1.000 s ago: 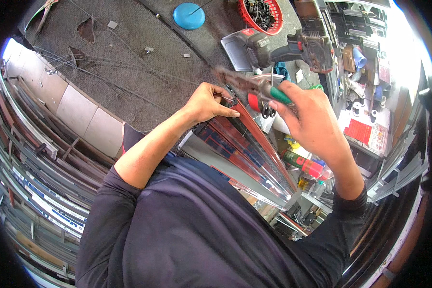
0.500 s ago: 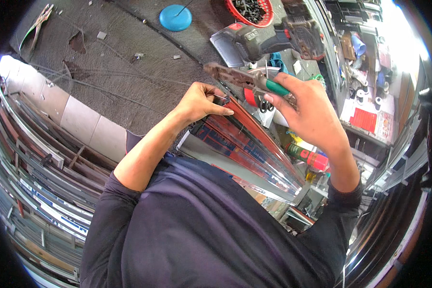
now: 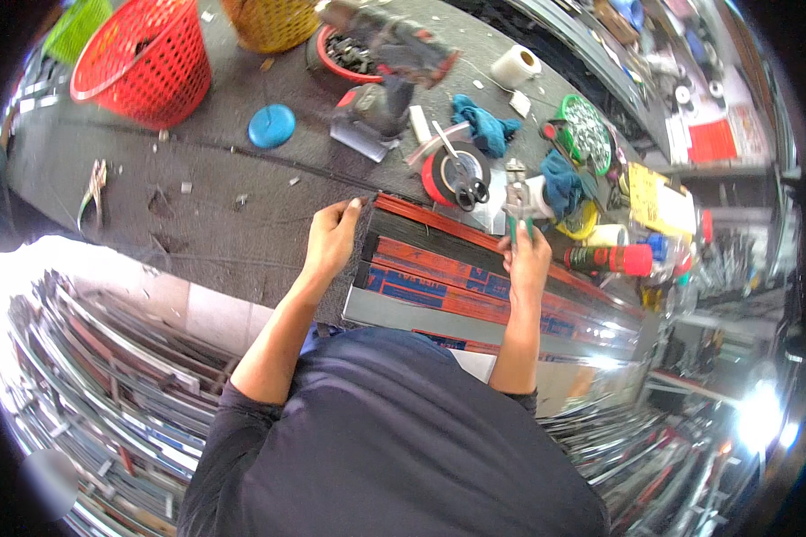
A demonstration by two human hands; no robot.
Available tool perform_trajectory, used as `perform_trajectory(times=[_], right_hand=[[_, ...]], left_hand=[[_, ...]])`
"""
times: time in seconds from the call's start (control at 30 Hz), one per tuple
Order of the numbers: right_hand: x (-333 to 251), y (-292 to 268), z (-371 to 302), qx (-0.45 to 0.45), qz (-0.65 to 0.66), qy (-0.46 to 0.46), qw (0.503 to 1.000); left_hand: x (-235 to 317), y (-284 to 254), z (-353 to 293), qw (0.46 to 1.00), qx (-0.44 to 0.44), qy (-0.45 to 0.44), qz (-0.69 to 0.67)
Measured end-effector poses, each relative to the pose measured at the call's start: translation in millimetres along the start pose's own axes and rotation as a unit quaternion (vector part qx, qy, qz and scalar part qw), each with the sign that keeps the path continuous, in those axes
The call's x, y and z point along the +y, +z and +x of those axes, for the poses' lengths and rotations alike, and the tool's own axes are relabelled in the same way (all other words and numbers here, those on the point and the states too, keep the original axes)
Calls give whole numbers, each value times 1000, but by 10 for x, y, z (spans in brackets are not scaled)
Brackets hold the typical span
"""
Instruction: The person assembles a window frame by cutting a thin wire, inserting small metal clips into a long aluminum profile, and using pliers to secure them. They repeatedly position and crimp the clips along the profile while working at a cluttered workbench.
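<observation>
My right hand (image 3: 528,264) is closed round the green handles of metal-headed pliers (image 3: 517,192). The pliers' head points away from me, above the long red-brown profiles (image 3: 448,222). At the left end of those profiles is my left hand (image 3: 331,242), thumb and fingers pressed together. Whatever it pinches, if anything, is too small to make out. More profiles (image 3: 439,288) with blue printed film lie nearer to me, side by side. Just beyond the pliers are scissors (image 3: 467,186) resting on a roll of black tape (image 3: 441,170).
A cordless power tool (image 3: 372,116) stands on the dark bench, near a red basket of small black parts (image 3: 349,63). A larger red basket (image 3: 148,76) and a blue disc (image 3: 271,126) are at the left. To the right are blue cloths (image 3: 488,125) and a red-capped can (image 3: 609,259).
The view has swung, bringing more of the bench into sight. My right hand has lowered the pliers from high up, now upright over the profiles. My left hand has drawn slightly off the profile end.
</observation>
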State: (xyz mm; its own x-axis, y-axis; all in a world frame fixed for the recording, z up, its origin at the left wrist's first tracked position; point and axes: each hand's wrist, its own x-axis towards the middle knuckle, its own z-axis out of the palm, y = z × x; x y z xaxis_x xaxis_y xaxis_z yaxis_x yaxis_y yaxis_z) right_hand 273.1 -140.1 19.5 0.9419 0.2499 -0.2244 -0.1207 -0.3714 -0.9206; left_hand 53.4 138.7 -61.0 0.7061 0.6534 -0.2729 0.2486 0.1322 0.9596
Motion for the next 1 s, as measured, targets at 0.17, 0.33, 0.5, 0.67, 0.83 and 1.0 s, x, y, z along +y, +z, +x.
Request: perform_trajectory(times=[0.17, 0.33, 0.5, 0.67, 0.83, 1.0], right_hand=[[301, 203, 299, 18, -150, -116, 982], [-152, 509, -493, 121, -247, -283, 919], [-423, 1442, -1571, -65, -63, -274, 957], [-167, 2460, -2173, 15, -64, -205, 977], [90, 2863, -2628, 112, -3, -144, 983], [381, 2842, -2968, 160, 370, -17, 915]], left_hand=[[277, -186, -201, 972, -118, -91, -180], [731, -343, -424, 945, -220, -111, -215], [822, -597, -506, 910, -354, -139, -167], [481, -1065, -414, 895, -423, -132, -46], [111, -1332, -388, 865, -488, -116, -10], [-23, -1301, -474, 823, -561, -78, 52]])
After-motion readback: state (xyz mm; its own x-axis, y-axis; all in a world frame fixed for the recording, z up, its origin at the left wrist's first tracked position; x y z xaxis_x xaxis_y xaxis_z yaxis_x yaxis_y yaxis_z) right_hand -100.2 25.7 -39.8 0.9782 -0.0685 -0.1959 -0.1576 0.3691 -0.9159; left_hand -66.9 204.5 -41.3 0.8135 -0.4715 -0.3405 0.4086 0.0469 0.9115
